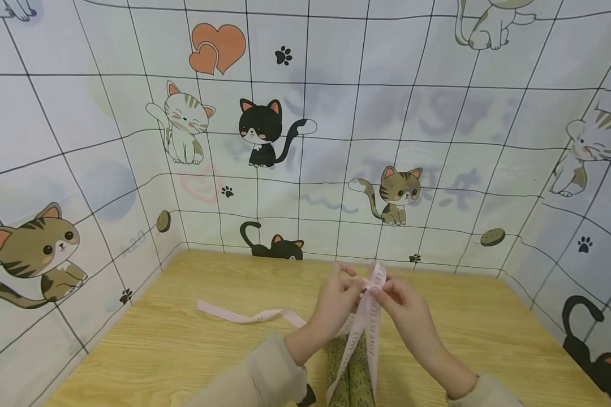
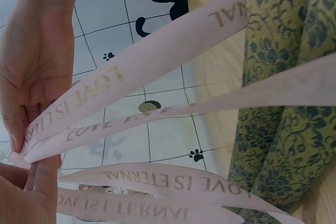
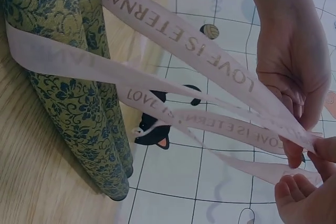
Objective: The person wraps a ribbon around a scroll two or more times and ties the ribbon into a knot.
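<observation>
A pale pink ribbon (image 1: 360,328) with "LOVE IS ETERNAL" lettering rises from a pair of green, floral-patterned rolls (image 1: 350,370). My left hand (image 1: 338,299) pinches the gathered ribbon from the left, with thumb against fingers. Opposite it, my right hand (image 1: 407,305) pinches the ribbon beside a small upright loop (image 1: 379,275). In the left wrist view, several ribbon strands (image 2: 142,56) stretch from the fingers to the rolls (image 2: 278,77). From the right wrist, one ribbon band (image 3: 52,56) crosses the rolls' surface. Fingers partly hide the gathered spot; whether it is knotted I cannot tell.
Another length of pink ribbon (image 1: 234,312) trails leftward over the wooden table (image 1: 147,345) and passes behind my left wrist. White grid-patterned sheeting (image 1: 331,113) with cartoon cats encloses the table's back and sides.
</observation>
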`<state>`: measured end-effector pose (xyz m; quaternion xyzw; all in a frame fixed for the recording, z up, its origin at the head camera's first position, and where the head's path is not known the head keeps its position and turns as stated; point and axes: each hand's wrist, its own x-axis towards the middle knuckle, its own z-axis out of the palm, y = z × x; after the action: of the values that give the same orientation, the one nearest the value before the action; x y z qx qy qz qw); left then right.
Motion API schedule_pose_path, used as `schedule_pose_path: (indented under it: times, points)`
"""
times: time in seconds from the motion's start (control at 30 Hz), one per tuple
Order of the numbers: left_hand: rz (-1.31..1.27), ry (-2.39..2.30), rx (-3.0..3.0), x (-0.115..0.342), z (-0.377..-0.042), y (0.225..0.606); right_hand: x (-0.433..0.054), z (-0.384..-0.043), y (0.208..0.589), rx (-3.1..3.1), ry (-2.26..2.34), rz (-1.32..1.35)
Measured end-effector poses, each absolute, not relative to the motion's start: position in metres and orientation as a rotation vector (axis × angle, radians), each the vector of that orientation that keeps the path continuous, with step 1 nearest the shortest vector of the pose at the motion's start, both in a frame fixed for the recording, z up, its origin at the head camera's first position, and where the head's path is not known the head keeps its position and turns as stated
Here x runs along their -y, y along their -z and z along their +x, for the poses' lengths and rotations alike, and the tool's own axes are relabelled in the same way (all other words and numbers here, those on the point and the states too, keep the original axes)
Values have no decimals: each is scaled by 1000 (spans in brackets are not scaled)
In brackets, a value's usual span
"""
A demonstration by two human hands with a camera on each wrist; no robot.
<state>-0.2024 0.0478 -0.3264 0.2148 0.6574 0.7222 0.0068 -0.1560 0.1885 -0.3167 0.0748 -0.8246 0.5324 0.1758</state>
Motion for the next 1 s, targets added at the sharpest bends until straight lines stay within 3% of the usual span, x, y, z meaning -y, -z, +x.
schedule_pose_path:
  times: [0.73, 1.0]
  points:
    - [815, -1858, -2163, -31, -195, 336, -195, -159, 329, 2390, -1487, 125]
    - [1133, -1504, -2555, -22, -197, 342, -195, -159, 332, 2371, -1553, 87]
